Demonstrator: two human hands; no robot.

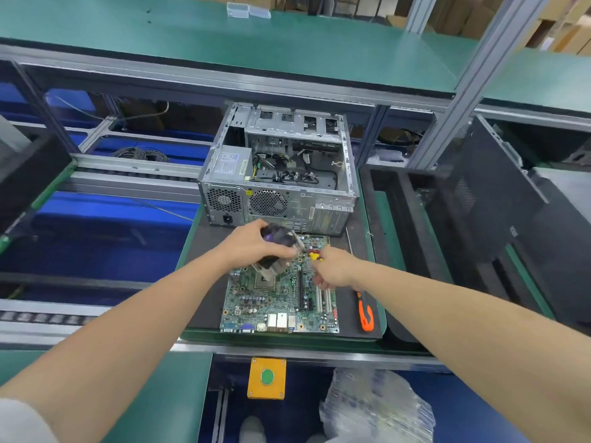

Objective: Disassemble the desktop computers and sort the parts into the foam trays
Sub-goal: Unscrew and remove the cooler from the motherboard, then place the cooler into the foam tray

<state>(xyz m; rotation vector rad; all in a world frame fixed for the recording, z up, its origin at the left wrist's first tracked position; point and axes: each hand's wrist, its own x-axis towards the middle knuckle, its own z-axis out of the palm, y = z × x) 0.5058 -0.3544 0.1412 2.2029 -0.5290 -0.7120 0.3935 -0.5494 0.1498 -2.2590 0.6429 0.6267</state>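
Note:
A green motherboard [278,298] lies flat on a dark mat in front of the open metal computer case [278,167]. My left hand [252,244] grips the CPU cooler [278,247], a black fan on a metal heatsink, tilted just above the board's socket [265,281]. My right hand [332,266] hovers over the board's right side, its fingers curled round something small and yellow [315,257]. Cables and a power supply [230,164] sit inside the case.
An orange-handled screwdriver [366,311] lies on the mat right of the board. Black foam trays [412,219] and a dark case panel [499,203] stand to the right. A yellow box with a green button [267,377] sits below the bench edge, plastic wrap [374,407] beside it.

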